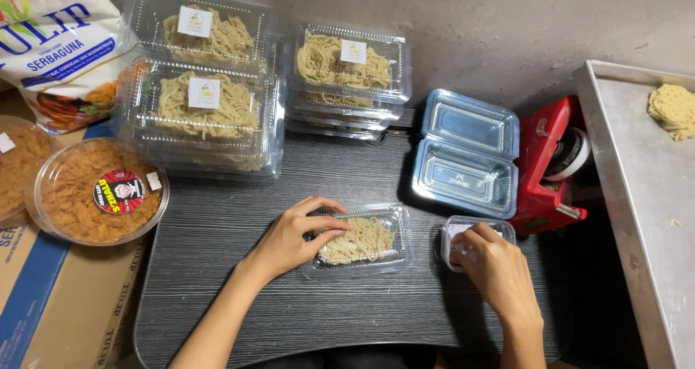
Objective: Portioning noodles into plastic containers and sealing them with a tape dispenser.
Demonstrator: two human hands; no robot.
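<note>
Noodle-filled clamshell box [362, 240] under left hand [293, 237]

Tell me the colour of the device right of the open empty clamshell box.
Red device, with a white round part; the head view shows it beside the open empty clamshell box.

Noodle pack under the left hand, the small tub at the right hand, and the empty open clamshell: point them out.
noodle pack [369, 240], head view, on the noodles under its clear lid.
small tub [499, 228], head view, on its far rim.
empty open clamshell [467, 177], head view, on its lower tray.
</note>
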